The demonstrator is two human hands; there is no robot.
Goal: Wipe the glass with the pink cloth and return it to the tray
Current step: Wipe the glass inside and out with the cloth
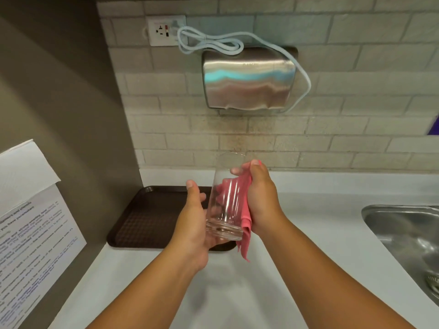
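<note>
Head view: tall glass (225, 198), smooth, fragile and probably slippery, held tilted above the tray (147, 214); left hand (194, 222) cups its base, right hand (259, 198) presses the pink cloth (244, 224) to its side.

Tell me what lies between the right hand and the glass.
In the head view, the pink cloth lies between the right hand and the glass; the hand presses it against the glass's side, while the left hand supports the base.

Clear smooth glass (226, 198), soft pink cloth (244, 236), textured matt tray (147, 219), brushed steel sink (403, 231)
</note>
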